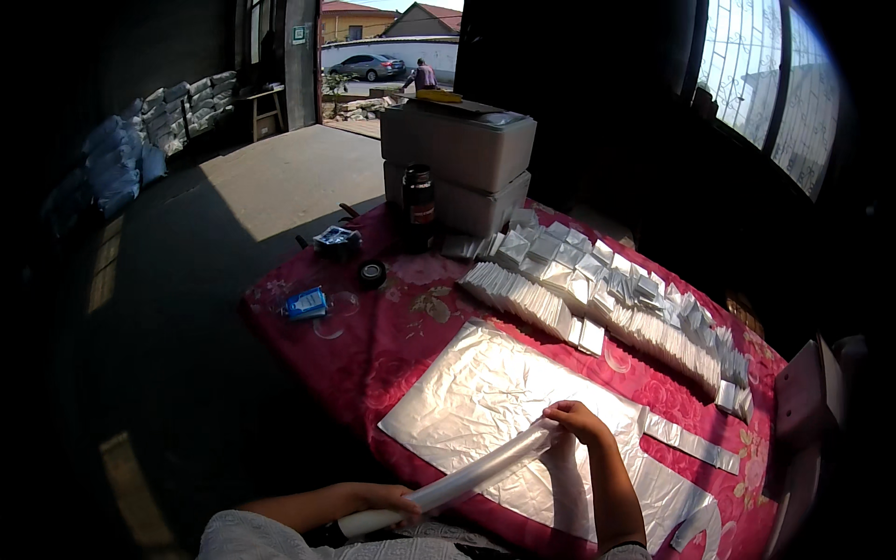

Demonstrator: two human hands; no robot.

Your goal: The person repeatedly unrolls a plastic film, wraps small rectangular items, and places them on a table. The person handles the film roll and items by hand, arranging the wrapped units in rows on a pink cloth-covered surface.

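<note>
sacks (112, 159) in pale blue lie stacked along the wall at the upper left of the frame. nearer the middle, a small blue packet (306, 302) and a black tape roll (372, 273) rest on the red flowered worktop (392, 345), with a dark jar (418, 203) standing before two stacked grey boxes (457, 159). at the lower middle, the left hand (383, 502) has its fingers wrapped tight around the near end of a rolled clear plastic film (471, 476). the roll slants up and right to the right hand (577, 422), whose fingers pinch its far end, just above a large silvery sheet (485, 392) lying flat on the worktop. rows of small silvery pouches (597, 299) run toward the right of the frame.
</note>
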